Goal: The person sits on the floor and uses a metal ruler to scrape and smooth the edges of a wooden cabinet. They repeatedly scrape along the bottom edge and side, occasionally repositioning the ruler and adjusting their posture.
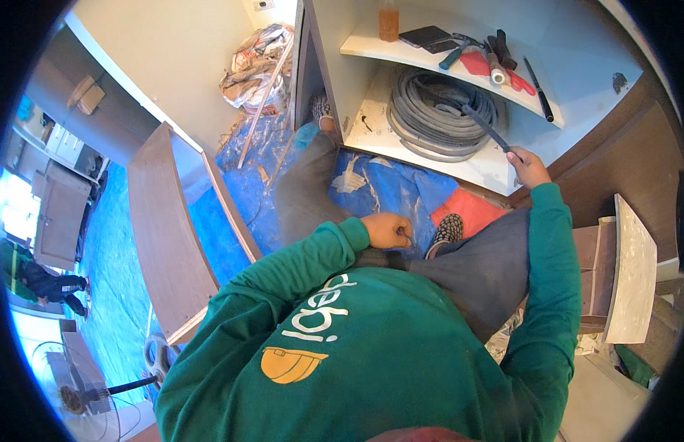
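While the right hand [528, 166] grips the end of a long dark tool [486, 127] whose far end lies over a coil of grey hose [439, 112] on the lower shelf [371, 129] of a white cabinet, the left hand [387, 230] is curled into a loose fist near the person's knee, and I cannot tell whether it holds anything. The upper shelf [364, 46] carries an orange bottle [388, 20], a dark flat case [424, 35] and several hand tools with red handles [504, 70]. Blue sheeting [390, 188] covers the floor below, and a wooden panel [165, 236] leans to the left.
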### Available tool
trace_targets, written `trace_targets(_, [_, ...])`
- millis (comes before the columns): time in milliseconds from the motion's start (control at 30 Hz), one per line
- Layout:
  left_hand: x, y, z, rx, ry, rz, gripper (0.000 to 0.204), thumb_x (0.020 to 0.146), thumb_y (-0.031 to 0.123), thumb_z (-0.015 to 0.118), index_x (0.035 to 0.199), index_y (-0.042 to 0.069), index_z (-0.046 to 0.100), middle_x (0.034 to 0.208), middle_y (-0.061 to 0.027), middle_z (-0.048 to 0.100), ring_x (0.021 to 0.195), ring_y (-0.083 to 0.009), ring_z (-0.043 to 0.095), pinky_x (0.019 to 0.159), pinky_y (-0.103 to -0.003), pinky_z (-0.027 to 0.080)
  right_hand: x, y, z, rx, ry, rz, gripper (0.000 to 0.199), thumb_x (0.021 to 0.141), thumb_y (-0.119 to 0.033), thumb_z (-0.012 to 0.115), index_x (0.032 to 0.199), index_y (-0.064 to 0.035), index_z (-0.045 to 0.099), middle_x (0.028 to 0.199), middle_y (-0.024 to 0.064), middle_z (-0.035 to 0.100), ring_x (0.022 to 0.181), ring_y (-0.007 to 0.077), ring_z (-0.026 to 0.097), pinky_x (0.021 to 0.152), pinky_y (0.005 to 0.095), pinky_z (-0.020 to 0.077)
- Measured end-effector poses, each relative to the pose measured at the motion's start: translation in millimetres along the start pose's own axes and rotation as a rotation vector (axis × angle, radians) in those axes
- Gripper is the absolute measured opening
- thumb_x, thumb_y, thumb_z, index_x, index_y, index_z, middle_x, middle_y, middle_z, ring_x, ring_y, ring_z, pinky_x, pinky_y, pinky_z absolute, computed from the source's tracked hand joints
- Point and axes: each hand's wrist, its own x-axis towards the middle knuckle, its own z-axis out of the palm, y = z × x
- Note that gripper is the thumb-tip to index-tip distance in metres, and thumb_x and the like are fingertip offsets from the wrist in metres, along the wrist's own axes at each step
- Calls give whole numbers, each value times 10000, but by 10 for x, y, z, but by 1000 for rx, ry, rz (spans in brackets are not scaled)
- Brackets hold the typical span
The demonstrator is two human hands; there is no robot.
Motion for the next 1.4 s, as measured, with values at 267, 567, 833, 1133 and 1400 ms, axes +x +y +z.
trace_targets(267, [234, -557, -266, 45, 139, -38, 299, 853, 287, 708, 1028, 47, 680, 932, -121, 711, 875, -239, 684, 793, -357, 531, 247, -75, 255, -185, 23, -269, 246, 963, -187, 576, 1138, -38, 660, 711, 74, 594, 613, 178, 560, 599, 332, 478])
trace_targets(567, [706, -1395, -651, -53, 193, -162, 292, 828, 344, 718, 935, 72, 710, 953, -134, 720, 897, -274, 683, 818, -392, 529, 810, -443, 692, -421, -263, -321, 303, 935, -153, 567, 1226, -137, 652, 853, 200, 652, 802, 347, 619, 764, 407, 485])
trace_targets(833, [993, -1894, -946, -11, 151, -236, 378, 817, 467, 694, 911, 101, 708, 915, -134, 712, 869, -296, 673, 791, -418, 520, 1593, -1319, 1957, -535, -490, -694, 327, 916, -109, 593, 1216, -209, 677, 938, 147, 610, 891, 327, 619, 796, 415, 482])
trace_targets(1133, [1009, -2257, -934, -162, 31, -292, 472, 856, 491, 625, 1068, 75, 694, 1034, -187, 686, 999, -351, 641, 880, -451, 484, 2758, -1525, 3333, -724, -488, -922, 445, 835, -42, 582, 1195, -279, 691, 997, 119, 585, 1007, 321, 570, 895, 459, 429])
trace_targets(1400, [880, -2226, -1102, -215, 224, -464, 527, 869, 469, 609, 1093, -5, 663, 1085, -244, 659, 1072, -385, 615, 931, -467, 468, 3174, -1562, 3825, -915, -568, -975, 473, 795, -65, 568, 1189, -297, 690, 1121, 138, 600, 1092, 332, 575, 967, 451, 429])
